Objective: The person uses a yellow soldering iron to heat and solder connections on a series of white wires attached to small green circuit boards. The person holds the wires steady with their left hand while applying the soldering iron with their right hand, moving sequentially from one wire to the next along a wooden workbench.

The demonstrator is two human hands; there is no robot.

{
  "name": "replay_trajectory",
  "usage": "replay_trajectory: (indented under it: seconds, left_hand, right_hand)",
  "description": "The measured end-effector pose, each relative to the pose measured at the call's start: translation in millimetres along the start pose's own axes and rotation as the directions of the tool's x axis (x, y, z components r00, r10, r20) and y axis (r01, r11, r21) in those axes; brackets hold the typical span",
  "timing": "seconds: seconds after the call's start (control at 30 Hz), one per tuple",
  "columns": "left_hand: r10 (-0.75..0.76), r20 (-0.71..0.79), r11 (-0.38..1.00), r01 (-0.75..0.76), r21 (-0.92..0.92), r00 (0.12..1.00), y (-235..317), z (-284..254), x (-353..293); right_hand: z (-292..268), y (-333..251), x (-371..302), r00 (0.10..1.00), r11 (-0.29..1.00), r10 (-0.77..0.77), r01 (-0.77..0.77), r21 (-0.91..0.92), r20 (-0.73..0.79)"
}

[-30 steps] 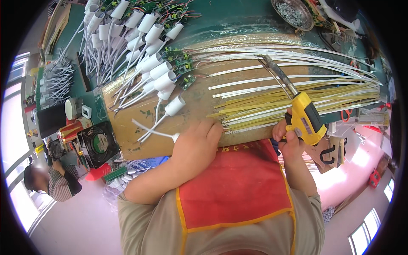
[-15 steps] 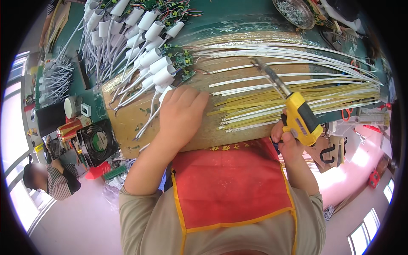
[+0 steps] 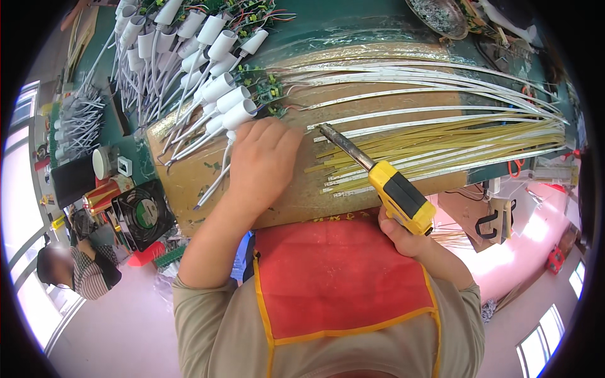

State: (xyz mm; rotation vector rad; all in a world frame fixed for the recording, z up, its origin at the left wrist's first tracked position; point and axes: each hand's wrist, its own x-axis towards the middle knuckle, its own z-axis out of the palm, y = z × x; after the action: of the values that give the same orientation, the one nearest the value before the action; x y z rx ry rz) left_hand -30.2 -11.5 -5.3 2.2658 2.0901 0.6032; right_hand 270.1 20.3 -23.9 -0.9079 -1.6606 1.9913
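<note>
My right hand (image 3: 403, 234) grips a yellow and black soldering gun (image 3: 401, 196) by its handle. Its metal tip points up and left, at the near end of a white LED strip (image 3: 378, 115); whether it touches cannot be told. Just left of the tip, my left hand (image 3: 265, 160) is closed, knuckles up, and its fingers hide whatever they hold. Beyond that hand lie white plastic caps (image 3: 239, 114) with cables and a green circuit board (image 3: 270, 88) with thin wires. More white and yellow strips (image 3: 435, 145) fan out to the right over the brown board (image 3: 283, 208).
A large pile of white caps with cables (image 3: 189, 44) covers the far left. Cable bundles (image 3: 82, 120) and a black fan (image 3: 144, 214) are at the left edge. A metal dish of scraps (image 3: 439, 17) sits far right. Another person (image 3: 82, 268) is at lower left.
The soldering gun has swung left and down, its tip coming to the strip ends beside my left hand. My left hand has shifted slightly left with the nearby caps.
</note>
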Motion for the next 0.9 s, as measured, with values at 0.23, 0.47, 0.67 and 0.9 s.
replay_trajectory:
  seconds: [0.23, 0.47, 0.67, 0.9]
  left_hand:
    - [0.007, -0.008, 0.999, -0.007, -0.05, 1.0, -1.9, 0.0, 0.7]
    - [0.004, 0.001, 0.997, -0.004, -0.074, 1.0, -3.1, -1.4, 1.4]
    - [0.006, 0.026, 0.996, -0.004, -0.093, 1.0, -3.6, -2.6, 3.1]
    - [-0.023, 0.063, 0.995, 0.03, -0.099, 0.998, -2.5, -2.1, 6.0]
  right_hand:
    - [1.8, -6.4, 4.9, 1.0, 1.0, 0.021, -0.021, -0.015, -0.014]
    - [3.3, -9.3, 5.0, 0.998, 0.998, 0.05, -0.049, 0.025, -0.039]
    - [0.5, -16.2, 9.8, 1.0, 0.994, 0.017, -0.018, -0.11, -0.01]
    - [3.3, -14.4, 8.2, 0.992, 0.993, 0.116, -0.118, -0.021, -0.054]
